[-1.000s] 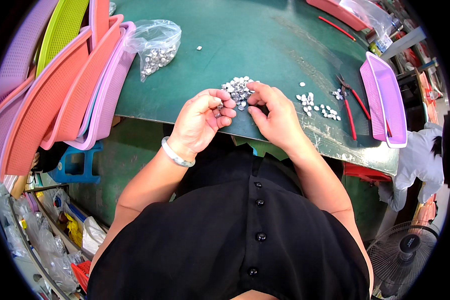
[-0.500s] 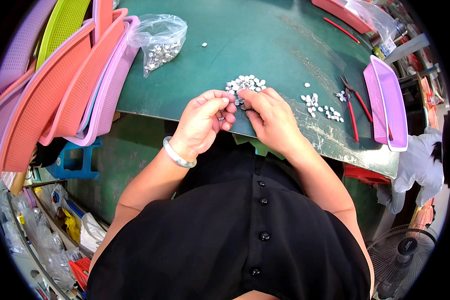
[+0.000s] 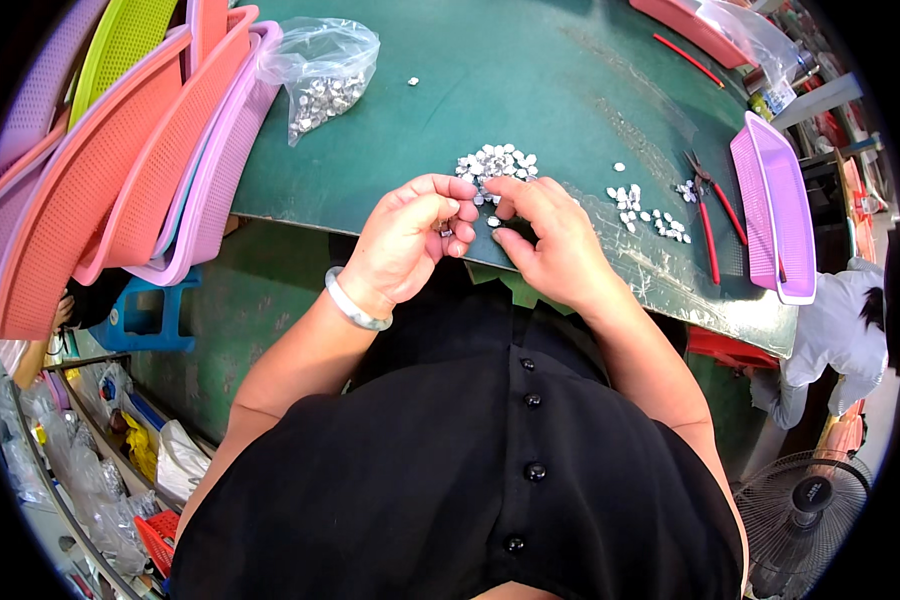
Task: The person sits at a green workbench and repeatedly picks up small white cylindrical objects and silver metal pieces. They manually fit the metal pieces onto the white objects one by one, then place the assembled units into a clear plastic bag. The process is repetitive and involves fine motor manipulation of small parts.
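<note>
My left hand [image 3: 413, 232], with a pale bangle [image 3: 355, 303] at its wrist, is closed at the table's near edge. Its fingers are curled and thumb and forefinger pressed together; what they hold is too small to make out. Just to its right, my right hand [image 3: 555, 240] has thumb and forefinger apart over the table edge. One small silvery-white piece [image 3: 494, 221] lies between the two hands, near the right thumb. Directly beyond my fingertips is a heap of similar small pieces [image 3: 495, 160], partly hidden by the hands.
On the green table [image 3: 450, 60], a clear bag [image 3: 325, 85] of small pieces stands left. Loose pieces [image 3: 627, 200], red-handled pliers [image 3: 715, 215] and a purple basket [image 3: 778, 215] lie right. Stacked plastic baskets [image 3: 150, 150] crowd the left. A fan [image 3: 810, 495] stands low right.
My right thumb has dropped away from its forefinger, so that hand has opened. A small piece now shows between the hands. The left hand has barely moved.
</note>
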Tool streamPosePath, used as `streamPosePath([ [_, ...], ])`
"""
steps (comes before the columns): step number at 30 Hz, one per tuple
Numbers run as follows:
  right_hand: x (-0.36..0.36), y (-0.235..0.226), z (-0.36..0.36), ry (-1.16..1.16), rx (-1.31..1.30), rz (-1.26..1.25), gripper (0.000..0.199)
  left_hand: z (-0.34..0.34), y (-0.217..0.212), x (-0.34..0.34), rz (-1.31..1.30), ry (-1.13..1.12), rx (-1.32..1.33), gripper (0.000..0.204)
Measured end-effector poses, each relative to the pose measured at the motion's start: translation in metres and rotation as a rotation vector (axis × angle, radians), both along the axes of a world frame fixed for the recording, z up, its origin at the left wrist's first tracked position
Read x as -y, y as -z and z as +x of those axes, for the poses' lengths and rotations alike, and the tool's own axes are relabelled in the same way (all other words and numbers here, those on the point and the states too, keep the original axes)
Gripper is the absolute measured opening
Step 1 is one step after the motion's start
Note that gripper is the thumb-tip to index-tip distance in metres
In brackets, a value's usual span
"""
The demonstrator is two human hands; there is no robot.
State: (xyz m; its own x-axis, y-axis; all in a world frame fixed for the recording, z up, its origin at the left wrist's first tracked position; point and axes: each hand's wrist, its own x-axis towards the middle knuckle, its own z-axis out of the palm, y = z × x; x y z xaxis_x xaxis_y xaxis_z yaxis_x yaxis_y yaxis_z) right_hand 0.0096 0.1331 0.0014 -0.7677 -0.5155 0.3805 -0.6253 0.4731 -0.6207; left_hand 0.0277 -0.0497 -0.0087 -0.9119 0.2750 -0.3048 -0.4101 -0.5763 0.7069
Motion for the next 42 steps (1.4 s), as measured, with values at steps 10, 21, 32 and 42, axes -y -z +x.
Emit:
streamPosePath([
  [10,0.001,0.005,0.002,0.057,0.137,-0.138,0.042,0.001,-0.001,-0.003,-0.097,0.002,0.014,0.012],
  [21,-0.002,0.0,0.005,0.029,0.171,-0.335,0.049,-0.001,-0.011,-0.01,-0.226,0.133,-0.01,0.011],
  [32,-0.002,0.002,0.005,0.011,0.195,-0.368,0.048,-0.001,-0.011,-0.013,-0.241,0.111,-0.02,0.012],
  [42,-0.002,0.0,0.006,0.035,0.476,-0.504,0.043,-0.001,-0.009,-0.012,-0.239,0.108,-0.021,0.011],
])
